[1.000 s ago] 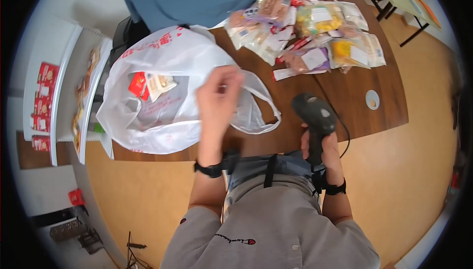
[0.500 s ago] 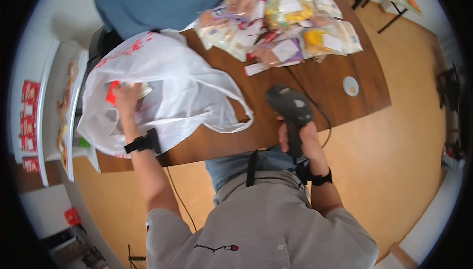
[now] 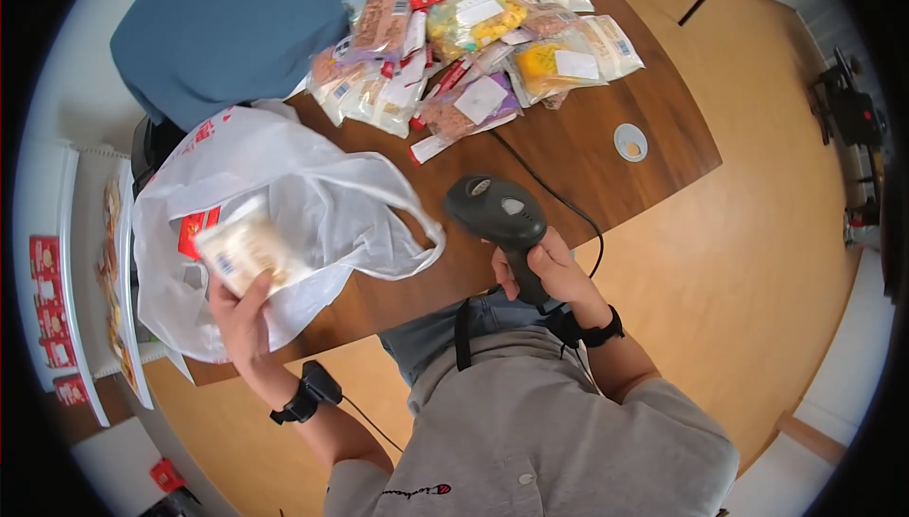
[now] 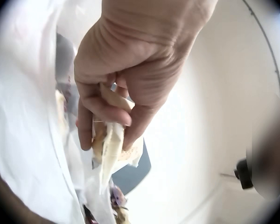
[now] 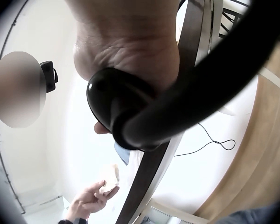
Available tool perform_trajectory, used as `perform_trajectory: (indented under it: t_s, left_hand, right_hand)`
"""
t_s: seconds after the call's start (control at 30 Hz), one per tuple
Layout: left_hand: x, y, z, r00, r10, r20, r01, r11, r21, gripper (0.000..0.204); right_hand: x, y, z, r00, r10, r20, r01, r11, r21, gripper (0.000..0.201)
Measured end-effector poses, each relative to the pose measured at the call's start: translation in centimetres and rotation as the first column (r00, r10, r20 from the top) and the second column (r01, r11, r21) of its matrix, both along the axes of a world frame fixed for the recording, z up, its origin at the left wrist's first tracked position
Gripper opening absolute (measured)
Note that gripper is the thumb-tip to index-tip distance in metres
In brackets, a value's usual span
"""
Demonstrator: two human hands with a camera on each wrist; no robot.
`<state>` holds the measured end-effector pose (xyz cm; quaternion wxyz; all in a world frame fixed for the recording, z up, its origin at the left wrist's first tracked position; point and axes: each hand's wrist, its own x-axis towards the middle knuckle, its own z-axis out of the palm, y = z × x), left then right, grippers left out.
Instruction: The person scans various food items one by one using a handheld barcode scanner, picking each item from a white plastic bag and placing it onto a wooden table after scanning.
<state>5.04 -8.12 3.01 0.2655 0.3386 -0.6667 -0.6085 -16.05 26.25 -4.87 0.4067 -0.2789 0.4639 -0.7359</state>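
My left hand [image 3: 244,323] pinches a pale food packet [image 3: 248,250] between thumb and fingers, over the open mouth of a white plastic bag [image 3: 350,181]. A barcode shows on the packet's left part, and its face is blurred. Seen edge-on in the left wrist view, the same packet [image 4: 113,147] hangs below the curled fingers. Inside the bag lies a red packet [image 3: 194,233], partly covered. My right hand [image 3: 561,273] grips the handle of a black barcode scanner [image 3: 500,214], its head tilted toward the bag. The scanner's handle [image 5: 116,98] fills the middle of the right wrist view.
A heap of sealed food packets [image 3: 473,20] covers the back of the wooden table [image 3: 568,162]. The scanner's cable [image 3: 544,181] runs back toward the heap. A round cable hole [image 3: 630,143] sits at right. Behind the bag stands a blue chair back [image 3: 237,25]; shelves [image 3: 95,271] flank it.
My left hand reached down into the bag, took the pale packet and raised it toward me. The head view has turned, shifting the table scene leftward. My right hand keeps its grip on the scanner.
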Motion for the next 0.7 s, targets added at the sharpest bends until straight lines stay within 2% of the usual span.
perform_trajectory:
  t_s: [0.03, 0.13, 0.2, 0.3, 0.33, 0.37, 0.43, 0.5, 0.57, 0.7]
  left_hand:
    - [-2.2, 2.2, 2.2, 0.988, -0.034, 0.149, 0.051, 0.992, -0.113, 0.053]
    - [-7.6, 5.4, 3.0, 0.990, -0.126, 0.067, 0.137, 0.966, -0.218, 0.054]
    - [-10.8, 6.2, 1.2, 0.975, -0.221, -0.017, 0.205, 0.927, -0.314, 0.046]
    - [-14.4, 8.0, -1.1, 0.961, -0.271, -0.063, 0.228, 0.897, -0.378, 0.039]
    - [-14.7, 8.9, -1.0, 0.969, -0.244, 0.036, 0.238, 0.883, -0.404, 0.038]
    - [-14.9, 9.5, -0.8, 0.963, -0.267, 0.031, 0.256, 0.878, -0.403, 0.038]
    - [-14.7, 10.4, -0.6, 0.934, -0.296, 0.198, 0.356, 0.814, -0.459, 0.039]
    - [-14.4, 11.0, -1.2, 0.930, -0.325, 0.172, 0.367, 0.841, -0.397, 0.041]
    - [-14.0, 11.2, -1.3, 0.935, -0.309, 0.174, 0.355, 0.801, -0.483, 0.041]
    - [-13.4, 11.0, -1.5, 0.926, -0.323, 0.196, 0.378, 0.814, -0.441, 0.040]
  right_hand:
    - [-0.1, 0.1, 0.0, 1.000, -0.008, -0.017, 0.009, 1.000, 0.025, 0.058]
    - [0.2, 0.0, 0.3, 0.999, -0.010, -0.037, 0.011, 0.999, 0.036, 0.062]
    - [0.3, -0.1, 0.4, 0.998, -0.040, -0.044, 0.041, 0.999, 0.026, 0.064]
    - [0.5, 0.3, 0.4, 0.992, -0.056, -0.110, 0.057, 0.998, 0.006, 0.065]
    - [0.4, 0.3, 0.5, 0.990, -0.038, -0.138, 0.038, 0.999, -0.004, 0.065]
    - [0.4, 0.3, 0.6, 0.986, -0.021, -0.166, 0.019, 1.000, -0.014, 0.065]
    - [0.6, 0.2, 0.7, 0.987, -0.055, -0.151, 0.051, 0.998, -0.027, 0.063]
    - [0.6, 0.2, 0.6, 0.987, -0.042, -0.157, 0.037, 0.999, -0.035, 0.063]
    - [0.5, 0.2, 0.6, 0.985, -0.042, -0.170, 0.038, 0.999, -0.024, 0.063]
    - [0.6, 0.1, 0.5, 0.983, -0.054, -0.175, 0.053, 0.999, -0.011, 0.064]
